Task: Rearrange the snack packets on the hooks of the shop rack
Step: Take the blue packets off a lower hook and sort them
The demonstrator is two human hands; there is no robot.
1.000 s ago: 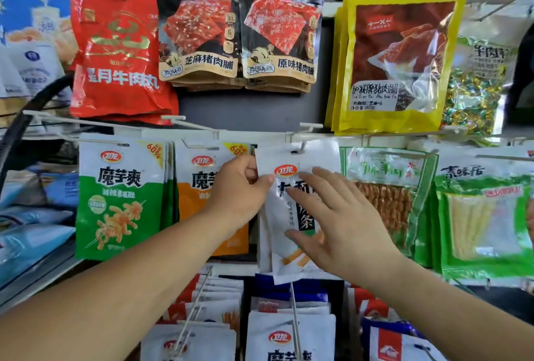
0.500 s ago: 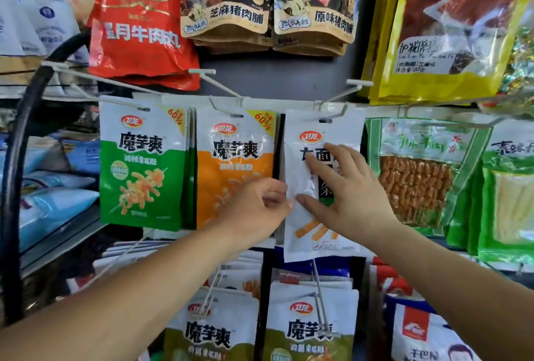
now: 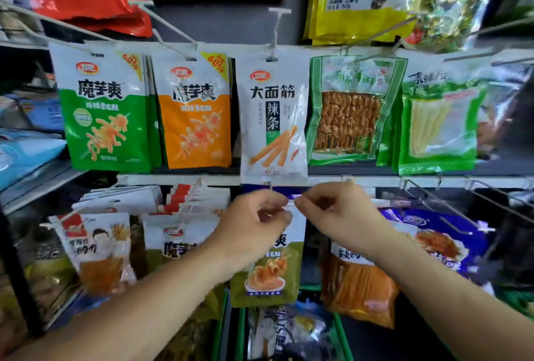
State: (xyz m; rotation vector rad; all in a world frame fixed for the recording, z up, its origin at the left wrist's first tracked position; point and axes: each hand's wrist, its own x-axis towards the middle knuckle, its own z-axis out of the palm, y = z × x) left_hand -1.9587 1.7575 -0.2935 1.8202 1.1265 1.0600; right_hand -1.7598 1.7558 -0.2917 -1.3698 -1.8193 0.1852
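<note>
Below the glossy white packet [image 3: 274,118], both hands [image 3: 254,225] [image 3: 335,213] pinch an olive-green packet's [image 3: 267,274] flat top edge.

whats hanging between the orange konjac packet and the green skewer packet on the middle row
In the head view, one white packet printed with orange sticks hangs between the orange packet and the green skewer packet.

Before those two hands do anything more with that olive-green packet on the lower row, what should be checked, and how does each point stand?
1. Left hand at the top of the olive-green packet: ok.
2. Right hand at the same top edge: ok.
3. Packet's hole on its hook: cannot tell, fingers hide it.
4. White packet above hangs straight on its hook: ok.
5. Orange packet beside it hanging: ok.
</note>
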